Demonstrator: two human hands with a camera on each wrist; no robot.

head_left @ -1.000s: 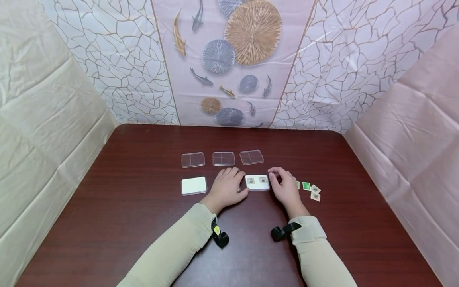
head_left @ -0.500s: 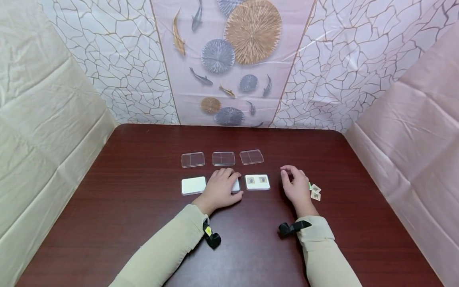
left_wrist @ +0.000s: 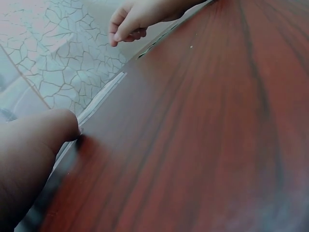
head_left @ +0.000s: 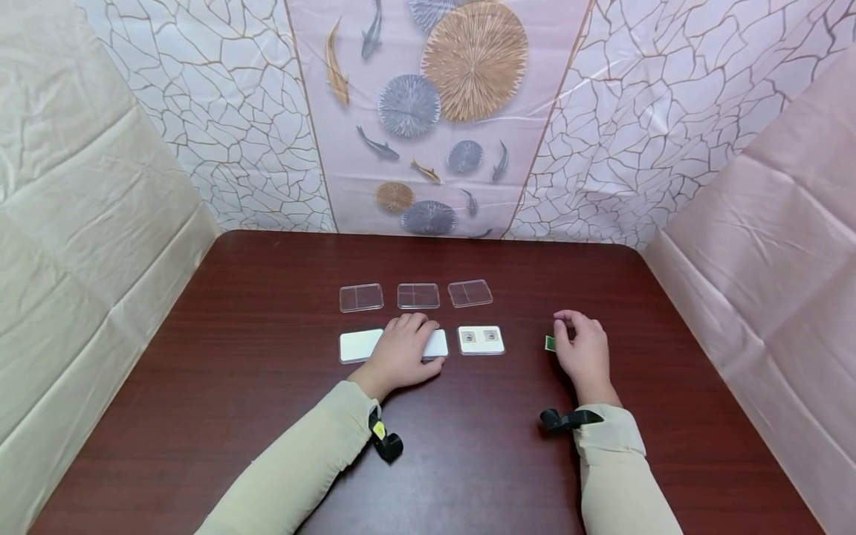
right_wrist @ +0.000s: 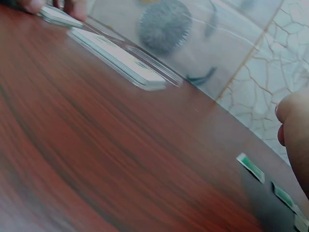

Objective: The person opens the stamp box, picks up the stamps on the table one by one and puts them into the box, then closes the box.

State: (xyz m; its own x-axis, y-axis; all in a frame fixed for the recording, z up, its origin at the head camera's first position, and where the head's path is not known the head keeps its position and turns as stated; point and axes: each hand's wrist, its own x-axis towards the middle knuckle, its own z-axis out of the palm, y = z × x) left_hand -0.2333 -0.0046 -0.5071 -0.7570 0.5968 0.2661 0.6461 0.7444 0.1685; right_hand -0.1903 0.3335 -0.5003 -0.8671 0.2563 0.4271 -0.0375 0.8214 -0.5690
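We see the left hand (head_left: 399, 353) just left of the middle of the head view, lying over the middle white case (head_left: 437, 344), its fingers bent and its thumb set apart towards the near edge; whether it grips the case or only rests on it we cannot tell. The right hand (head_left: 582, 353), right of centre, hangs above the table (head_left: 495, 475) with its fingers loosely curled, and we make out nothing held in them. Just beside it on its left a small green piece (head_left: 550, 343) peeks out; in the right wrist view we find two green pieces (right_wrist: 251, 167) lying one after the other at lower right, with a pale piece (right_wrist: 301, 220) at the corner. Between the hands sits the right white case (head_left: 481, 339), bearing two small printed squares side by side, while the left white case (head_left: 359, 346) shows a plain top beyond the left hand. Above these, near the middle of the frame, we have three clear trays (head_left: 417, 296) in a row, marked with dividing lines. Light sleeves (head_left: 301, 461) with black straps (head_left: 565, 421) at the wrists come in from the bottom edge, and a patterned backdrop (head_left: 408, 104) of discs and fish fills the top.
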